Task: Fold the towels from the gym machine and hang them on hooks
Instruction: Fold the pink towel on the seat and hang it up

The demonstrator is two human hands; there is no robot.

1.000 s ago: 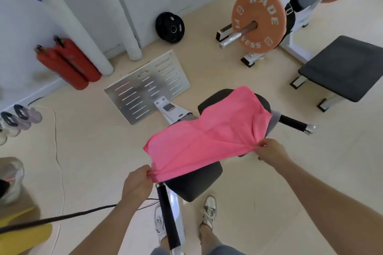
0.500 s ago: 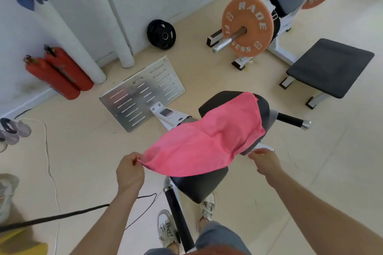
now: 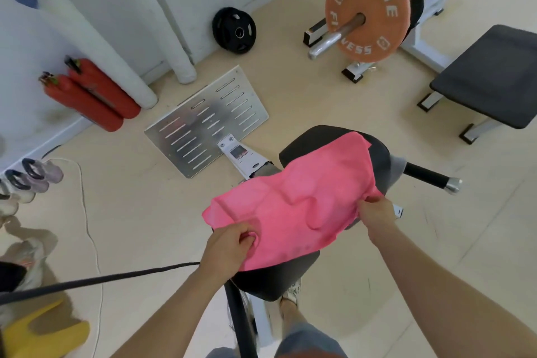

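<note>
**A:** What are the hands doing?

**B:** The left hand [image 3: 229, 247] has its fingers curled into the near edge of the pink towel [image 3: 296, 212], bunching a fold of cloth against the palm. The right hand [image 3: 377, 213] pinches the towel's right corner between thumb and fingers. Neither hand is open.

**A:** Where does the towel lie?

**B:** It is spread over the gym machine. The far end is draped up the black back pad [image 3: 380, 160], and the near end hangs over the black seat pad [image 3: 276, 279].

**A:** Why hold it that way?

**B:** I judge that two grips along the near edge keep the cloth flat, so that the edge can be carried over to meet the far one. The pads serve as a folding surface.

**A:** What differs from half a second ago?

**B:** Then the left hand held its corner stretched out to the left, clear of the seat. It has come inward, and that corner now sticks out free. The right hand was just under the edge, seemingly without a grip, and it has taken hold again. The towel is slacker and more wrinkled.
</note>
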